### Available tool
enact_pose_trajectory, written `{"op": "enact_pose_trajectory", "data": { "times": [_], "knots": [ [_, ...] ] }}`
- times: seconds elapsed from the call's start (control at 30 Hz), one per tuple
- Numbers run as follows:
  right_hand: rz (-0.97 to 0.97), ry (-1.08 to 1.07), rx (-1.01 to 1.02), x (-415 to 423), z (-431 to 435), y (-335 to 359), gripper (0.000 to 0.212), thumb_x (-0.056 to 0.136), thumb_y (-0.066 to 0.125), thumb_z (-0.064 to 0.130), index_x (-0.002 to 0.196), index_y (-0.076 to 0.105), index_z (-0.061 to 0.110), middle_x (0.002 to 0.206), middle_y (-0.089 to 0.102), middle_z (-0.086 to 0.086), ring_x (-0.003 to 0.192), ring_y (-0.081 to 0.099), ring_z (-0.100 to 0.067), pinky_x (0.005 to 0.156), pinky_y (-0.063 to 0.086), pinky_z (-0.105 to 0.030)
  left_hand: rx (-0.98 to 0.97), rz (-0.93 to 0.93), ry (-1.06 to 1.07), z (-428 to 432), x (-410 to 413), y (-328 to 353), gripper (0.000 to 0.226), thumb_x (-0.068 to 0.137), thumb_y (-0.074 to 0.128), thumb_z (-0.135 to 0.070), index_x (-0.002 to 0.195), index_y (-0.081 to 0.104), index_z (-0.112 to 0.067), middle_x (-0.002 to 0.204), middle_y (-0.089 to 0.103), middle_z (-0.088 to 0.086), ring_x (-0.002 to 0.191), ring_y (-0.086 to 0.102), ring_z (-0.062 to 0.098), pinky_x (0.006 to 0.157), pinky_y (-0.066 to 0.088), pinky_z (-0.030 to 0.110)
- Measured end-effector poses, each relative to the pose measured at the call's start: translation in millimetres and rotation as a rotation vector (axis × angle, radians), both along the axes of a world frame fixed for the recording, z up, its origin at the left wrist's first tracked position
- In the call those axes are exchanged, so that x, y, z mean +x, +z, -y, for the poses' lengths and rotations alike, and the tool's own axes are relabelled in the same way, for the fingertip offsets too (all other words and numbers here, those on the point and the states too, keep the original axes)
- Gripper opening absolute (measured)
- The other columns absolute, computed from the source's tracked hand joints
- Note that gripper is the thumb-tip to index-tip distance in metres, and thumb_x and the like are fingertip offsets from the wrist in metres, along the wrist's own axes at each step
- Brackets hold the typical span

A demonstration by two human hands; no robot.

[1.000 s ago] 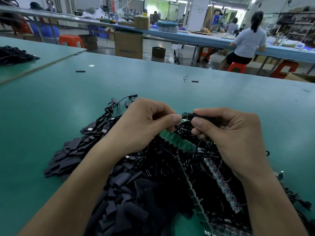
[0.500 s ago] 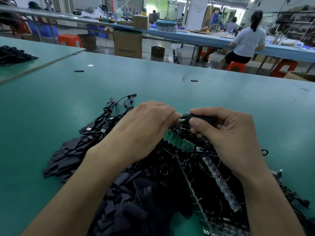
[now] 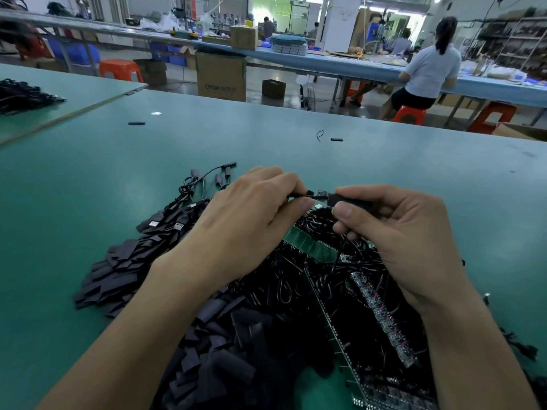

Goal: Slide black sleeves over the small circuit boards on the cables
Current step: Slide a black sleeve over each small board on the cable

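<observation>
Left hand (image 3: 251, 220) pinching cable (image 3: 299, 195); right hand (image 3: 408, 232) gripping black sleeve (image 3: 352, 201) above sleeve pile (image 3: 124, 270) on green desk (image 3: 88, 187). Small circuit board (image 3: 322, 192) showing between hands. Cardboard box (image 3: 221, 76) print staying too blurred for reading.

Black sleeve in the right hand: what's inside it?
A thin cable, pinched by the left hand, enters the black sleeve at its mouth. Anything deeper is hidden by the sleeve's own wall and the right hand.

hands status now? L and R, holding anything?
Left hand: closed, pinching the black cable near its end.
Right hand: closed, thumb and fingers gripping a black sleeve.
</observation>
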State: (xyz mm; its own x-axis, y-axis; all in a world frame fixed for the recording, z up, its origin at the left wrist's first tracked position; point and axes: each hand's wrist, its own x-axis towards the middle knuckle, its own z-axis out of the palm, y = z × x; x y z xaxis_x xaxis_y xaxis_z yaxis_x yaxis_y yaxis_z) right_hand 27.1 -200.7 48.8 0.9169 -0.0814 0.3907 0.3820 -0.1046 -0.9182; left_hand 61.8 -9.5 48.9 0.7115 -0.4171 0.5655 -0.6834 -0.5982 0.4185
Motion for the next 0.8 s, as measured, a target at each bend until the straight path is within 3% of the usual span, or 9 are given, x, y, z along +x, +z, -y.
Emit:
{"op": "enact_pose_trajectory", "data": {
  "times": [0.17, 0.37, 0.43, 0.53, 0.63, 0.8],
  "knots": [
    [0.019, -0.018, -0.029, -0.6, 2.2, 0.1, 0.017, 0.080, 0.079, 0.003, 0.089, 0.077, 0.017, 0.072, 0.075, -0.006, 0.062, 0.072, -0.016, 0.059, 0.053, -0.017, -0.107, -0.006, 0.042, 1.2, -0.5, -1.9, 0.027, 0.095, 0.051, -0.051, 0.093, 0.064, -0.028, 0.078, 0.056, -0.019, 0.079, 0.052, 0.002, 0.069, 0.049, 0.039],
    [0.025, -0.015, -0.011, -0.9, 2.9, 1.3, 0.017, 0.080, 0.078, 0.003, 0.090, 0.076, 0.015, 0.071, 0.075, -0.005, 0.061, 0.071, -0.015, 0.059, 0.053, -0.017, -0.121, 0.106, 0.082, 4.0, -4.9, 0.9, 0.023, 0.092, 0.058, -0.046, 0.087, 0.067, -0.026, 0.077, 0.060, -0.014, 0.078, 0.054, 0.013, 0.066, 0.050, 0.041],
    [0.030, -0.010, -0.006, -1.1, 2.6, 1.6, 0.017, 0.079, 0.078, 0.003, 0.091, 0.076, 0.016, 0.072, 0.075, -0.006, 0.062, 0.071, -0.015, 0.060, 0.053, -0.018, -0.170, 0.025, 0.061, 3.6, -4.9, 0.9, 0.020, 0.091, 0.062, -0.045, 0.085, 0.069, -0.028, 0.075, 0.062, -0.016, 0.075, 0.055, 0.006, 0.065, 0.046, 0.032],
    [0.041, 0.001, -0.004, -1.9, 1.7, 2.2, 0.017, 0.078, 0.079, 0.008, 0.091, 0.076, 0.018, 0.074, 0.076, -0.005, 0.064, 0.072, -0.016, 0.061, 0.053, -0.017, -0.275, -0.143, -0.025, 1.6, -5.3, 0.3, 0.013, 0.093, 0.069, -0.032, 0.081, 0.070, -0.027, 0.061, 0.059, -0.023, 0.056, 0.052, -0.004, 0.057, 0.035, 0.008],
    [0.046, 0.014, -0.004, -2.4, 1.0, 2.6, 0.018, 0.074, 0.078, 0.016, 0.092, 0.076, 0.018, 0.076, 0.076, -0.004, 0.065, 0.072, -0.016, 0.061, 0.053, -0.017, -0.315, -0.267, -0.097, 0.8, -4.9, 0.1, 0.016, 0.096, 0.065, -0.027, 0.083, 0.073, -0.021, 0.051, 0.053, -0.023, 0.042, 0.038, 0.001, 0.046, 0.028, 0.008],
    [0.058, 0.032, -0.009, -3.1, -0.4, 2.4, 0.018, 0.074, 0.078, 0.019, 0.092, 0.076, 0.019, 0.078, 0.077, -0.004, 0.065, 0.073, -0.016, 0.061, 0.054, -0.017, -0.336, -0.332, -0.147, -0.1, -4.4, 0.7, 0.018, 0.097, 0.062, -0.028, 0.088, 0.075, -0.019, 0.048, 0.050, -0.019, 0.041, 0.028, 0.005, 0.043, 0.023, 0.013]
  ]
}}
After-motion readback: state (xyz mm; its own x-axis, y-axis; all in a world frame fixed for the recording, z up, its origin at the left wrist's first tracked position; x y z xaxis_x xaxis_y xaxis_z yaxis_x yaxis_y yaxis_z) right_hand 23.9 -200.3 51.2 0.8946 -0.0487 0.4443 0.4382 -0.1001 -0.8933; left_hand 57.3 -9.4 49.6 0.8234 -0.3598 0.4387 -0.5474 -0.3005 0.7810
